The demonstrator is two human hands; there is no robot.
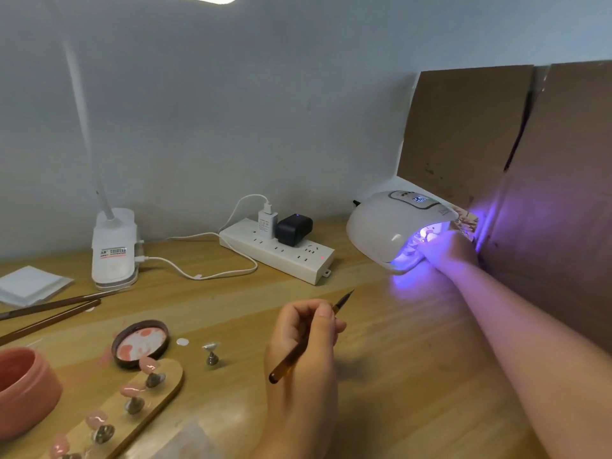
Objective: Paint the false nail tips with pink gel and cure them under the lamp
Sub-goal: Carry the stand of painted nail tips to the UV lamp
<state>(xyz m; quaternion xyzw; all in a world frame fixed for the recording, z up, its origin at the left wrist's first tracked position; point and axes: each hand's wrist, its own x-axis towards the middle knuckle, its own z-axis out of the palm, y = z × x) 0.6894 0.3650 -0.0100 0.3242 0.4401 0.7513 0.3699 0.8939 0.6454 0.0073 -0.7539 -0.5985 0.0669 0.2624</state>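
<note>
Right hand [445, 248] reaching into lit curing lamp [397, 226], grip hidden there, can't tell; left hand [303, 339] near lamp's front pinching brush [308, 339]; pink nail tips [132, 389] on wooden stand [159, 397] well left of lamp.

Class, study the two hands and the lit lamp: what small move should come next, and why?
Probably keep the right hand steady at the mouth of the curing lamp: it glows violet and its display is lit, so curing seems underway. The left hand grips the brush, ready for the unpainted tip.
</note>
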